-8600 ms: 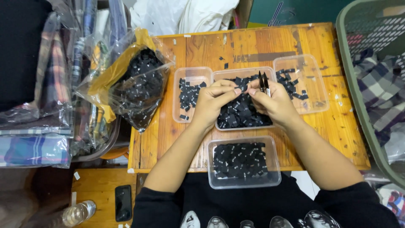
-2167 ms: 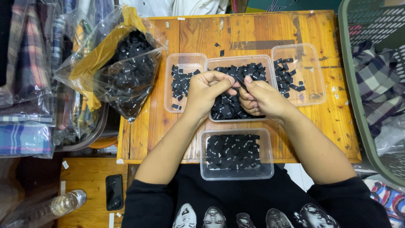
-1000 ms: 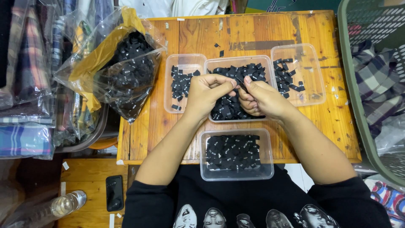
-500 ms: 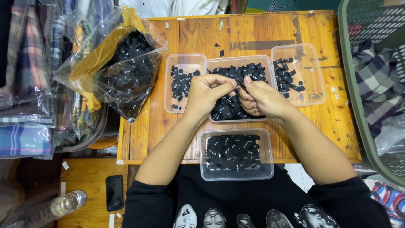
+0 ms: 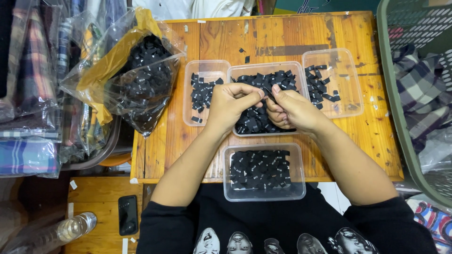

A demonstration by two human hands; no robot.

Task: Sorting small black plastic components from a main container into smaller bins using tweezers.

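My left hand [image 5: 231,104] and my right hand [image 5: 291,110] meet over the middle clear tub [image 5: 245,69], which is heaped with small black fabric labels. Both hands pinch one black label [image 5: 268,92] between their fingertips. A clear tub [image 5: 194,112] with a few labels lies to the left, another clear tub [image 5: 351,84] with a few labels to the right. A fourth clear tub [image 5: 263,194] full of flat labels sits at the table's near edge, below my wrists.
A clear plastic bag [image 5: 136,75] of black labels lies on the wooden table's [image 5: 282,33] left end. Folded checked cloth in bags [image 5: 28,94] is stacked at left. A green basket [image 5: 414,94] with cloth stands at right. A phone [image 5: 127,215] and a bottle [image 5: 70,229] lie below.
The hands stay over the middle tub, with only small finger movements on the label. Earlier, the right hand held a thin dark tool upright; it no longer shows.
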